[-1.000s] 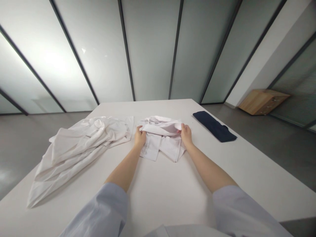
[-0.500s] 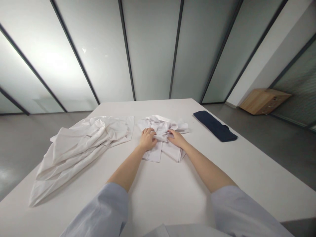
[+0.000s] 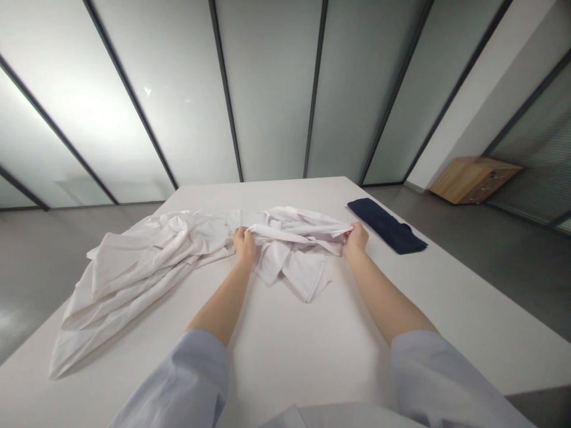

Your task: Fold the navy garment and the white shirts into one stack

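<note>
A crumpled white garment [image 3: 294,238], perhaps a shirt, is stretched sideways between my two hands over the middle of the table. My left hand [image 3: 245,244] is closed on its left edge. My right hand [image 3: 355,239] pinches its right edge, with the fingertips partly hidden by the cloth. Pointed flaps of the garment spread toward me below the taut part. Just left of my left hand lies a larger rumpled white cloth [image 3: 147,267], which trails to the table's left side.
A folded dark navy cloth [image 3: 386,224] lies on the right of the white table [image 3: 307,356]. Beyond the far edge stands a frosted glass wall [image 3: 272,89]. A wooden cabinet [image 3: 473,178] is on the floor at right.
My hands have moved apart, left and right, each now gripping an edge. The bunched white garment has been pulled wider, and its lower flaps have shifted.
</note>
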`<act>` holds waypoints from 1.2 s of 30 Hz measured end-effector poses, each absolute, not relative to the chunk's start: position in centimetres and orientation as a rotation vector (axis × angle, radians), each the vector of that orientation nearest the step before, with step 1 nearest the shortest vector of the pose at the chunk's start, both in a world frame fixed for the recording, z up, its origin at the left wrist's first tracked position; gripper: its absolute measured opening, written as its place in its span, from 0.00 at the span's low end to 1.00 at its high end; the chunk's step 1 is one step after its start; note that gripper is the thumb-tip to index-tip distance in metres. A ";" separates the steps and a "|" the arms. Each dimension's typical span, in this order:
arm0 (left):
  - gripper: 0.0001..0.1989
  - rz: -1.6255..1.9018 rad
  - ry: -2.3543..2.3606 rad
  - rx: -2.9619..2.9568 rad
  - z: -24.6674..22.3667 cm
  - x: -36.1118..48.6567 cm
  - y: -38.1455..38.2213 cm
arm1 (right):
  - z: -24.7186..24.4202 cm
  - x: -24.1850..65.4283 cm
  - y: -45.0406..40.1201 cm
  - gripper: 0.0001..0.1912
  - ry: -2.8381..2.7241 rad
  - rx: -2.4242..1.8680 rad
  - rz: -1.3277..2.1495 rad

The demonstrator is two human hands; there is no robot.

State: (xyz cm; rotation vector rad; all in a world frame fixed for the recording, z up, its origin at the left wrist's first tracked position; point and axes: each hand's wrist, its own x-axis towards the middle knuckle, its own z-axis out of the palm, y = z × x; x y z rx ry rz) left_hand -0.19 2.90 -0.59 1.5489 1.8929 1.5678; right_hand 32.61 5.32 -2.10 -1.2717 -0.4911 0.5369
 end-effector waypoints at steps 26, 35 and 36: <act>0.25 0.675 1.736 2.141 -1.9 -0.3 3.3 | -1.3 25.8 1.4 0.09 -2.185 -1.350 0.250; 0.24 0.639 2.037 2.208 -2.6 -0.5 3.3 | 2.1 35.0 4.1 0.07 -0.807 -1.245 0.213; 0.25 0.610 2.109 2.167 -2.4 -0.4 3.1 | 2.2 36.7 4.3 0.08 -0.699 -1.244 0.165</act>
